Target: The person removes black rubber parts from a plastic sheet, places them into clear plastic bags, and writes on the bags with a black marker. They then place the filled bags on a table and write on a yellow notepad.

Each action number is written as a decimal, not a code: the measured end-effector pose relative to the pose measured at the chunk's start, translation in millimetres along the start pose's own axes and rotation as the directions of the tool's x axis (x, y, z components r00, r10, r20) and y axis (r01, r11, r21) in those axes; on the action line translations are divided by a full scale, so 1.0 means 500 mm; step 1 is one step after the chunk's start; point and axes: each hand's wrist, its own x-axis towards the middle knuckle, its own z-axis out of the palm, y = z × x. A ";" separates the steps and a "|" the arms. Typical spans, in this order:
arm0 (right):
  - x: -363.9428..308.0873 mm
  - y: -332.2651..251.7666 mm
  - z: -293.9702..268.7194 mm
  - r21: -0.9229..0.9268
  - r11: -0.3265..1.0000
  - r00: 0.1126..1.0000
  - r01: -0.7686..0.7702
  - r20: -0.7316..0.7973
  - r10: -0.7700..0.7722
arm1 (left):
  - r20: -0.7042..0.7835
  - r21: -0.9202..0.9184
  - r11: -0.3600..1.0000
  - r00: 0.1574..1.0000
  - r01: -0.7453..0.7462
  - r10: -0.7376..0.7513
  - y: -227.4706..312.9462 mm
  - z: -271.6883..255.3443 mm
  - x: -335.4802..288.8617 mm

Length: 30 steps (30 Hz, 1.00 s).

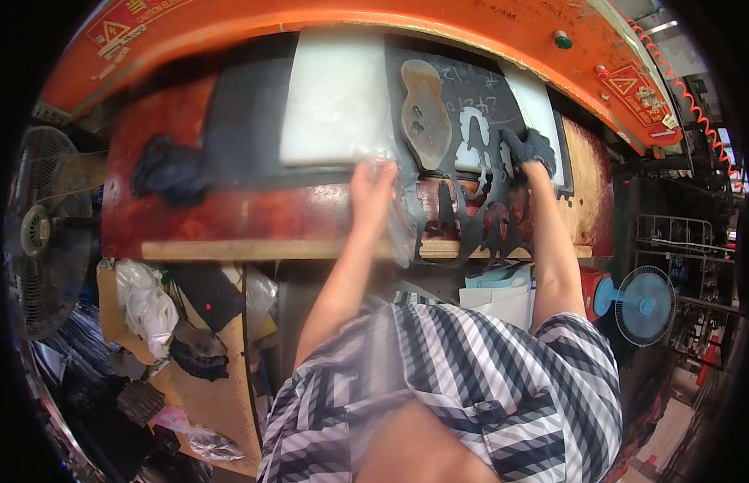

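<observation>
My bare left hand (pixel 373 191) is closed on a crumpled clear plastic film (pixel 403 217), which hangs over the table's front edge. In a dark glove, my right hand (pixel 532 153) has its fingers closed at the edge of a black sheet full of cut-out holes (pixel 471 229); glove and sheet partly blend together. The holed sheet droops across the front of the table. Between my hands, farther back, lies a brown sole-shaped piece (pixel 425 121) with small dark openings. A white slab (pixel 336 105) rests beyond my left hand.
An orange machine beam (pixel 334 14) spans the back. A dark bundle (pixel 172 171) sits on the reddish table (pixel 270 217) at left. Fans stand on both sides, a large dark one (pixel 41 229) and a blue one (pixel 644 304). Plastic bags (pixel 145 302) lie on a lower board at left.
</observation>
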 end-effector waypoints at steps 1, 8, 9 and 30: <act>-0.003 0.022 0.007 0.003 1.000 0.999 -0.008 -0.053 0.008 | 0.068 0.077 0.997 0.998 0.006 -0.012 -0.001 -0.005 0.004; 0.083 0.062 0.006 0.097 0.995 0.988 0.026 0.150 -0.040 | 0.151 0.199 0.979 0.988 -0.049 0.019 -0.010 0.002 0.039; 0.092 0.066 0.001 0.136 0.991 0.982 0.007 0.187 -0.033 | 0.133 0.203 0.977 0.990 -0.068 0.042 -0.013 0.005 0.038; -0.030 0.251 0.112 0.910 0.392 0.986 -0.138 0.162 -0.028 | 0.139 0.168 0.985 0.990 -0.028 0.004 -0.012 -0.001 -0.036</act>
